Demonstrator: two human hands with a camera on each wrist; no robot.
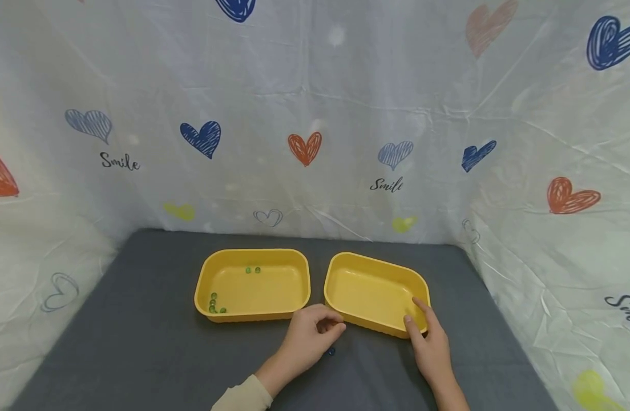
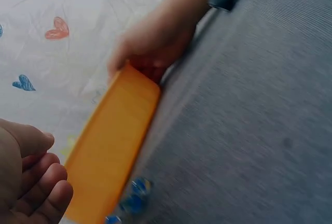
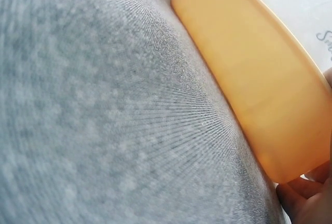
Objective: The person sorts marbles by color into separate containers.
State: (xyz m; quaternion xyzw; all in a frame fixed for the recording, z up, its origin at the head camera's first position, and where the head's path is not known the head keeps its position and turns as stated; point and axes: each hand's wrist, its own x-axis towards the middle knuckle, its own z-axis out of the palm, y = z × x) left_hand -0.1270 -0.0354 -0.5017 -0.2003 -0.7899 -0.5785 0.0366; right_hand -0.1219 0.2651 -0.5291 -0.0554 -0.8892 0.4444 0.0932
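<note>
My right hand (image 1: pixel 432 342) grips the near right corner of the right yellow tray (image 1: pixel 346 313), thumb and a finger over its rim. In the right wrist view, fingers (image 3: pixel 306 195) bend under the tray's corner (image 3: pixel 282 167). My left hand (image 1: pixel 309 337) hovers in front of the gap between the trays, fingers loosely curled and thumb near the index finger. Nothing shows in that hand (image 2: pixel 31 177) in the left wrist view. Blue glass marbles (image 2: pixel 140 186) lie on the cloth beside the right tray's front wall; one blue marble (image 1: pixel 331 351) shows beside the left hand in the head view.
A second yellow tray (image 1: pixel 243 315) stands to the left, with several green marbles (image 1: pixel 213 302) in its near left corner and two more green marbles (image 1: pixel 257 270) by its far wall. Grey cloth (image 1: pixel 140 342) covers the table. A white curtain (image 1: pixel 346 217) printed with hearts hangs behind.
</note>
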